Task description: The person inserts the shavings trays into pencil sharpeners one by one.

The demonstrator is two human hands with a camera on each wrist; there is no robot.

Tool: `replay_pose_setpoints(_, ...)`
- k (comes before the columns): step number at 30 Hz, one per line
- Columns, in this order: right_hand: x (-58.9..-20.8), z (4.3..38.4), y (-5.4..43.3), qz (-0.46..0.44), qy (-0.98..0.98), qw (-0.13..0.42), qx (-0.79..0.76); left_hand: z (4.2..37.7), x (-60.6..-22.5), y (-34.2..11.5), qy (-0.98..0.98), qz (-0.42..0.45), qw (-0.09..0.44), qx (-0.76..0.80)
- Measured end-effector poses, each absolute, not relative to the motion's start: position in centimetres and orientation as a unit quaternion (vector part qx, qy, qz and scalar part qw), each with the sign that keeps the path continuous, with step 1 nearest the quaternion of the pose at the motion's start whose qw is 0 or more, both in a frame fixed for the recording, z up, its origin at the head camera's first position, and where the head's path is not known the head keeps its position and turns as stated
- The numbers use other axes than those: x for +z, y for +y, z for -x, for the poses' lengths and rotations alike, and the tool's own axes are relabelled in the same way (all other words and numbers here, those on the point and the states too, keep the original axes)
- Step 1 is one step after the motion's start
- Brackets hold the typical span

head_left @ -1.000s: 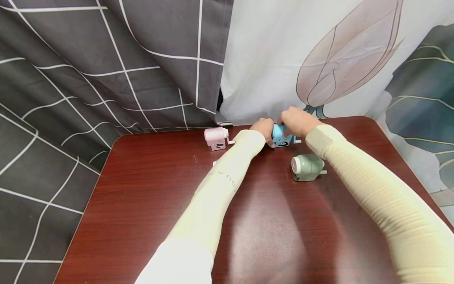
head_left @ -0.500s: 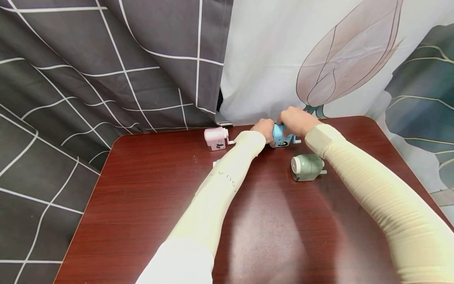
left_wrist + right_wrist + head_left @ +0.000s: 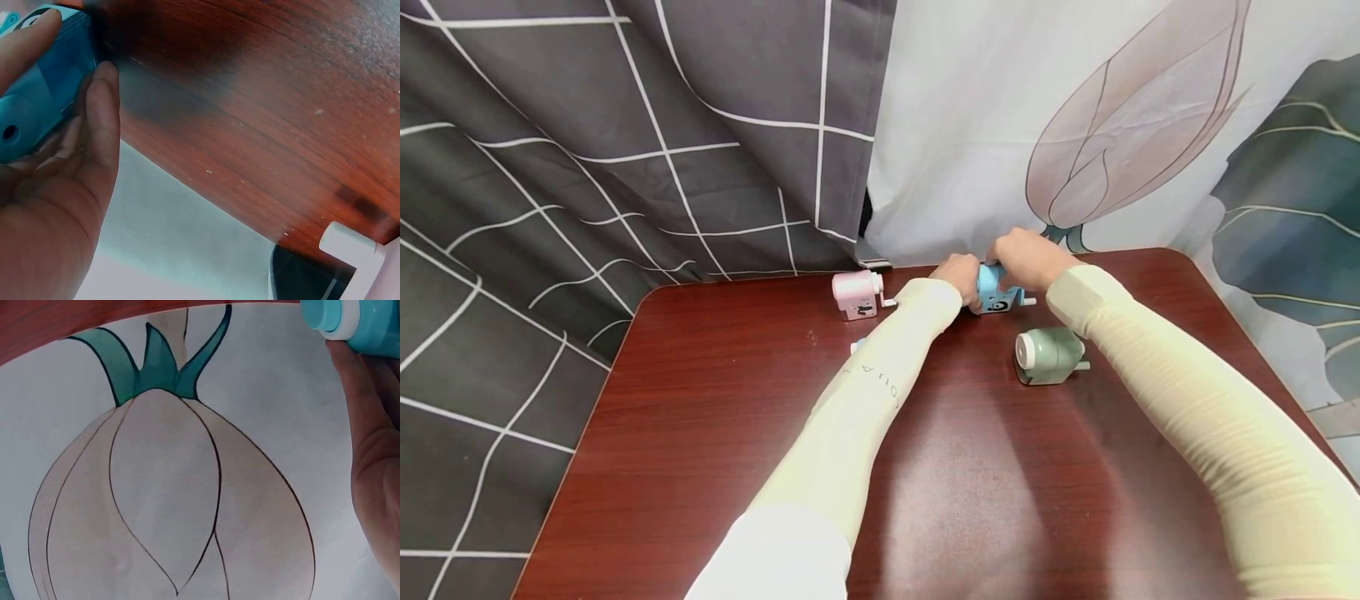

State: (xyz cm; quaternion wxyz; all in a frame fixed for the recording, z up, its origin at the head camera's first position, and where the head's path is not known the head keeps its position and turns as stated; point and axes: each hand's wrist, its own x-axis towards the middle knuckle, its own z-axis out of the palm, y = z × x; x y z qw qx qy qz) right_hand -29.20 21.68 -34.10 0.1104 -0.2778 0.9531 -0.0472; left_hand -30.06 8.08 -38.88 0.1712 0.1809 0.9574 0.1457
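Observation:
A blue hand-crank pencil sharpener (image 3: 995, 292) with a panda print stands near the table's back edge. My left hand (image 3: 958, 277) holds its left side; in the left wrist view the thumb lies on one face and the fingers (image 3: 103, 106) reach along another. From the right, my right hand (image 3: 1030, 258) grips the top of the same sharpener, its fingertips partly hidden. The sharpener's white crank handle (image 3: 1028, 301) sticks out to the right. In the right wrist view, only the fingers (image 3: 350, 394) of that hand show against the blue body (image 3: 378, 328).
A pink sharpener (image 3: 855, 296) stands left of my left wrist. A green sharpener (image 3: 1049, 356) stands in front of my right hand. Another pale blue thing (image 3: 857, 344) is mostly hidden behind my left sleeve. Curtains (image 3: 955, 133) hang along the table's back edge.
My left hand has shifted very slightly along the blue sharpener's side, and a little more of the pale blue thing shows beside the left sleeve. The sharpeners stay in place.

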Motion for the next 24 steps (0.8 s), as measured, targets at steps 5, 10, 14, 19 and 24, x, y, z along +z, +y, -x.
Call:
replay_pose_setpoints(5,-34.2,29.3,21.9,0.284,0.952,0.107,-0.046,30.1,-39.0,8.2,0.958,-0.178,0.170,0.145)
replay_pose_setpoints(10,-34.2,29.4,22.1,0.290,0.950,0.104,-0.040,30.3,-39.2,8.4,0.960,-0.168,0.175,0.143)
replay_pose_setpoints(14,-34.3,29.3,22.1,0.290,0.951,0.103,-0.039,30.2,-38.9,8.3,0.960,-0.168,0.174,0.139)
replay_pose_setpoints(19,-34.7,29.4,22.3,0.284,0.953,0.095,-0.035,29.9,-38.1,7.8,0.961,-0.182,0.158,0.138)
replay_pose_setpoints(24,-34.8,29.3,22.5,0.290,0.954,0.074,-0.021,29.9,-37.1,6.7,0.961,-0.196,0.126,0.149)
